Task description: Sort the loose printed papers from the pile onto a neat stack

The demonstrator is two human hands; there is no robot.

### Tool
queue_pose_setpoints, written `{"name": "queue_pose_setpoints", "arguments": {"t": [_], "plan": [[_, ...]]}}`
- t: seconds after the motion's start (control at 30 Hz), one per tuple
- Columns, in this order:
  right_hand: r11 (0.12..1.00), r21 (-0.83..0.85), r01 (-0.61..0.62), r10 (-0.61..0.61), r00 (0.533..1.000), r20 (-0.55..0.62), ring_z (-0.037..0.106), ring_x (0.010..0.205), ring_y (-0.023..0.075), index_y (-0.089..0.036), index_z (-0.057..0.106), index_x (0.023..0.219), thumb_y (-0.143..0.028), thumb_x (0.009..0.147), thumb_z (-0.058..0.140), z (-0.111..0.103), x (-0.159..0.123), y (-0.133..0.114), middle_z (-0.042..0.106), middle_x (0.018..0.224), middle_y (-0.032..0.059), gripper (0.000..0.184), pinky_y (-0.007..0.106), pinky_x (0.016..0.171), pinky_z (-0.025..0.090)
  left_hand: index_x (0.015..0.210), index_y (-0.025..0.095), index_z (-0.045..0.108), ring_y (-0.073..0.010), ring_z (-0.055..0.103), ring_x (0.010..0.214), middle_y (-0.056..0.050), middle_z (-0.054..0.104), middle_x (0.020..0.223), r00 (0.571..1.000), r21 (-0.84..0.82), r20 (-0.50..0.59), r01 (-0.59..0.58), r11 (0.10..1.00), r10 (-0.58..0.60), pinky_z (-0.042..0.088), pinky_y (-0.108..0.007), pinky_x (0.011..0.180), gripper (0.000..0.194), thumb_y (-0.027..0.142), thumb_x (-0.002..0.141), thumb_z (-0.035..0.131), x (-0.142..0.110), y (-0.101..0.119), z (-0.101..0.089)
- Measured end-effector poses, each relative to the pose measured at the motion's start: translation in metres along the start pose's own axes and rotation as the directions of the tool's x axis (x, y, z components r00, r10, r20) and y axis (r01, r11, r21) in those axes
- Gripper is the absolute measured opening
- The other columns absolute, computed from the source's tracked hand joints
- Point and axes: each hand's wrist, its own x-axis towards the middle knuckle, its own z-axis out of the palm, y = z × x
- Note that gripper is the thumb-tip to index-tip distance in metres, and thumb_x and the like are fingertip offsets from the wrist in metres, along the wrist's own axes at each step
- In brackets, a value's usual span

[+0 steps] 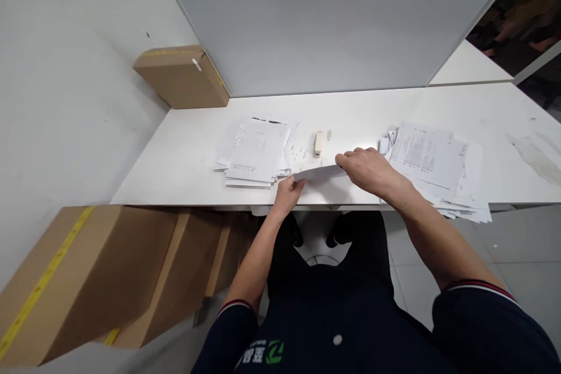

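Note:
Between my hands a white paper [321, 175] is held tilted above the front edge of the desk; whether it is one sheet or a few I cannot tell. My left hand [289, 193] pinches its left end, thumb on the near side. At the other end, my right hand [363, 168] grips the upper right corner with fingers curled. Just beyond the paper lies a small cream stapler [318, 144]. To the left is a loose stack of printed sheets [256, 151], and to the right a wider, spread-out pile of printed papers [432, 160].
The white desk [188, 158] meets a grey panel [328, 23] at the back. A cardboard box [186, 79] stands in its back left corner. Larger cardboard boxes [127, 257] sit on the floor at the left. Small white pieces [386, 143] lie beside the right pile.

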Motion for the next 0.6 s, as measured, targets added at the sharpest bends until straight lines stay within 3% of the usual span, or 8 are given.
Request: {"name": "queue_pose_setpoints", "arguments": {"t": [0.23, 0.43, 0.6], "plan": [[0.999, -0.046, 0.001, -0.001, 1.0, 0.012, 0.049, 0.062, 0.0157, -0.018, 0.054, 0.085, -0.005, 0.08, 0.039, 0.0042, 0.0012, 0.0028, 0.059, 0.07, 0.0061, 0.02, 0.029, 0.057, 0.027, 0.084, 0.02, 0.063, -0.0155, 0.057, 0.065, -0.001, 0.062, 0.072, 1.0, 0.057, 0.006, -0.014, 0.998, 0.014, 0.042, -0.026, 0.058, 0.02, 0.036, 0.082, 0.051, 0.005, 0.0024, -0.0035], [0.999, -0.035, 0.005, -0.006, 1.0, -0.003, 0.051, 0.062, 0.0174, -0.018, 0.054, 0.087, -0.004, 0.08, 0.039, 0.0089, 0.0065, 0.0034, 0.061, 0.07, 0.0066, 0.022, 0.03, 0.058, 0.029, 0.101, 0.019, 0.055, -0.0194, 0.06, 0.083, -0.006, 0.064, 0.091, 0.999, 0.064, -0.013, 0.031, 0.997, -0.031, 0.046, -0.031, 0.07, 0.023, 0.031, 0.083, 0.048, 0.0075, -0.0011, 0.0014], [1.0, 0.013, -0.027, 0.027, 1.0, 0.015, 0.052, 0.061, 0.0178, -0.018, 0.056, 0.087, -0.01, 0.082, 0.04, 0.001, 0.0011, 0.0058, 0.061, 0.067, 0.007, 0.019, 0.03, 0.059, 0.03, 0.095, 0.018, 0.056, -0.0184, 0.059, 0.082, -0.006, 0.063, 0.087, 1.0, 0.0, 0.011, -0.008, 1.0, 0.008, 0.046, -0.032, 0.073, 0.021, 0.032, 0.083, 0.047, 0.008, 0.0034, -0.0004]]}}
